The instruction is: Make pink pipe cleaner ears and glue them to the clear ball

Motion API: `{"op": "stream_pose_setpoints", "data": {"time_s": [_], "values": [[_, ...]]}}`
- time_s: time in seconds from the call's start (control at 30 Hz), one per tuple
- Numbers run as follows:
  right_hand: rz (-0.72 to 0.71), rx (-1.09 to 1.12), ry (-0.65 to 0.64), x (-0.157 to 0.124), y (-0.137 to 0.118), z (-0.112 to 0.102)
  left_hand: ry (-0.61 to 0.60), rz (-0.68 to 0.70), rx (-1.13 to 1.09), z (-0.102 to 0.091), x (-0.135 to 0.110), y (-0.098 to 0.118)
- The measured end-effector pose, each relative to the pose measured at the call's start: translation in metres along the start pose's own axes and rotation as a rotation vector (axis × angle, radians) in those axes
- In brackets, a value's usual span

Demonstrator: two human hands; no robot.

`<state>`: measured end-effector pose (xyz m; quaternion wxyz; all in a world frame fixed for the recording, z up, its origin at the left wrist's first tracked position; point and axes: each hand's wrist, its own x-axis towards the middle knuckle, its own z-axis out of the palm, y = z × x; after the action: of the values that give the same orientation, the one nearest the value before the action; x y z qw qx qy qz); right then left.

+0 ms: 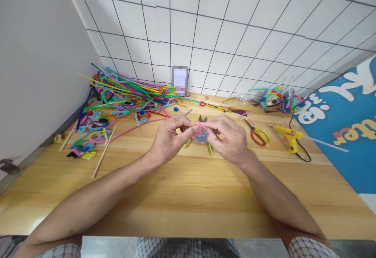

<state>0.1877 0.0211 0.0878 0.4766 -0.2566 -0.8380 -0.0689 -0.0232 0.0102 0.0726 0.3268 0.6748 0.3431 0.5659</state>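
Fingers (216, 126) can pass nearside; pliers (210, 148) perhaps block beyond.

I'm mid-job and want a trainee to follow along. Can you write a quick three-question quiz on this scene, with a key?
1. Multiple choice: what colour is the small piece at the fingertips of the left hand and right hand?
A) dark green
B) pink
C) black

2. True or false: the yellow glue gun lies to the right of the scissors in the head view.

3. Fill in the blank: the big heap of long pipe cleaners lies toward the ____ side of the wooden table, as the wearer sees it.

Key: 1. B; 2. True; 3. left
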Motion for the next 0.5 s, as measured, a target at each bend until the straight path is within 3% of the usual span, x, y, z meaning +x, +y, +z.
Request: {"op": "stream_pose_setpoints", "data": {"time_s": [0.27, 0.5], "values": [[-0.087, 0.017, -0.177, -0.004, 0.018, -0.014, -0.079, 0.064, 0.09, -0.005, 0.006, -0.001], [0.044, 0.027, 0.005, -0.006, -0.001, 0.006, 0.052, 0.061, 0.037, 0.001, -0.001, -0.002]]}}
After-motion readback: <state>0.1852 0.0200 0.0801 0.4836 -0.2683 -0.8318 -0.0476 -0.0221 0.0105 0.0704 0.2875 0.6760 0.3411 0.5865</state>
